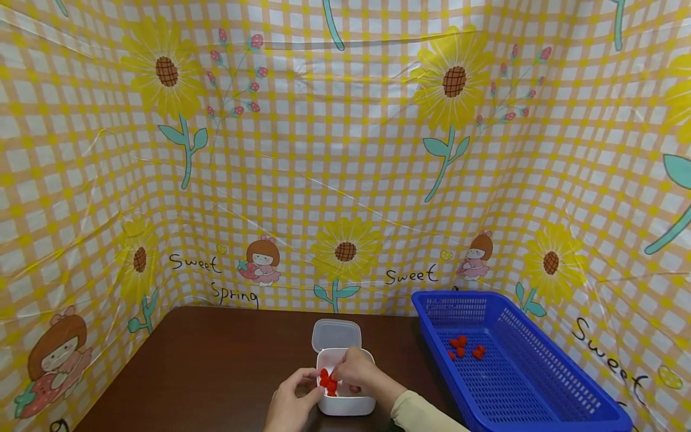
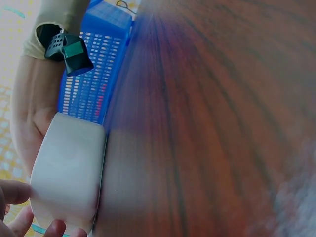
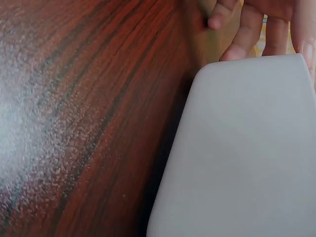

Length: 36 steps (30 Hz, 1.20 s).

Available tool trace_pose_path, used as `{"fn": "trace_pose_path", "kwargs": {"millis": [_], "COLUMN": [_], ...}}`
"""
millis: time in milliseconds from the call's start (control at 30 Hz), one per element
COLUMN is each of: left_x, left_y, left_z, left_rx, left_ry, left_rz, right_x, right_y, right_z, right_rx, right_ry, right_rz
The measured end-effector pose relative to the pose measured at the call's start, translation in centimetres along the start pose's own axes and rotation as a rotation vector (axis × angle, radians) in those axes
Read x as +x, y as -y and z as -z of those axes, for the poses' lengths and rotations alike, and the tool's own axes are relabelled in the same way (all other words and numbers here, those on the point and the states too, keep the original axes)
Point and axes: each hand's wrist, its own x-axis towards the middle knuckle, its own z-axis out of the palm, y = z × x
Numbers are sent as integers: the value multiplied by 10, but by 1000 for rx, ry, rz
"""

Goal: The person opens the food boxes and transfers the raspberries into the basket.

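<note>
A white lidded box (image 1: 346, 407) stands on the dark table with its translucent lid (image 1: 337, 335) folded back. Small red knobbly pieces (image 1: 327, 382) lie inside, toward its left wall. My left hand (image 1: 293, 398) holds the box's left side, thumb near the front corner and fingers farther back; its fingertips (image 2: 56, 228) also show against the wall in the left wrist view. My right hand (image 1: 356, 367) reaches into the box from the right, fingers bent down at the red pieces. I cannot tell whether it pinches one. The box wall (image 3: 242, 148) hides those fingers in the right wrist view.
A blue perforated basket (image 1: 529, 366) stands on the right, with several red pieces (image 1: 459, 343) toward its left side. Dark wooden table (image 1: 216, 366) extends to the left of the box. A checked, flower-printed cloth (image 1: 345, 180) encloses the back and sides.
</note>
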Motion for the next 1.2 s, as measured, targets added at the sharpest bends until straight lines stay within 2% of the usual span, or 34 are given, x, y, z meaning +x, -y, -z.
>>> {"fn": "trace_pose_path", "kwargs": {"millis": [267, 433, 1200], "left_x": [-1, -2, -3], "left_y": [-1, -3, -3], "left_z": [1, 1, 0], "left_rx": [13, 16, 25], "left_ry": [-1, 0, -6], "left_rz": [-4, -10, -30], "right_x": [3, 4, 8], "right_y": [-2, 1, -3], "right_z": [-4, -4, -4], "right_rx": [-12, 16, 119], "right_ry": [-52, -40, -14], "right_rz": [-32, -86, -113]}}
